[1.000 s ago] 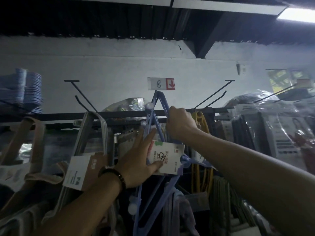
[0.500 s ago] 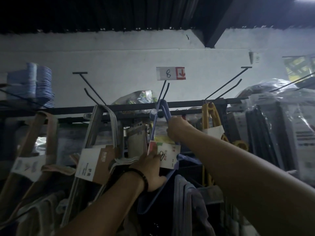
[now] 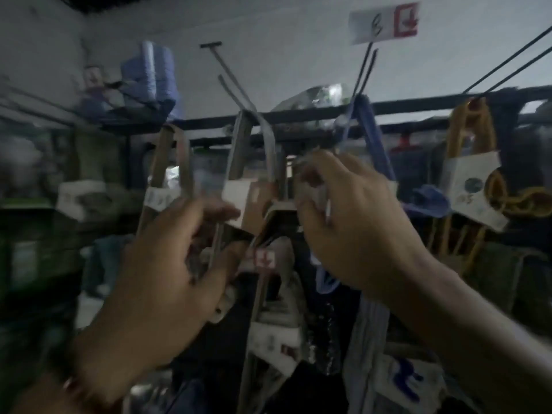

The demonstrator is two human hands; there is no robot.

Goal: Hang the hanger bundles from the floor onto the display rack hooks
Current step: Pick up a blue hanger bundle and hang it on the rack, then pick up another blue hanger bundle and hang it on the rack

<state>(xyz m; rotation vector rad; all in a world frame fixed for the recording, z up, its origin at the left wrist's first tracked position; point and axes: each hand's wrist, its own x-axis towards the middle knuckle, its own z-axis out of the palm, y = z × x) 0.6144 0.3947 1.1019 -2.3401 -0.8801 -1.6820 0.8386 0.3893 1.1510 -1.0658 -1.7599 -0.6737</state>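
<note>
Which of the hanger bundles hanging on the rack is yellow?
The yellow bundle hangs farthest right, carrying a white card. To its left hang the blue bundle, then the grey bundle and the tan bundle.

Both arms extend up and forward from the bottom edge. The left forearm [image 3: 98,354] rises from the lower left corner to the left hand [image 3: 176,264] at centre-left, its back toward the camera and its fingers curled toward the right. The right forearm [image 3: 478,339] comes in from the lower right to the right hand [image 3: 355,222], slightly higher at centre, knuckles up, fingertips [image 3: 310,189] bent downward (blur hides whether either hand grips anything).
</note>
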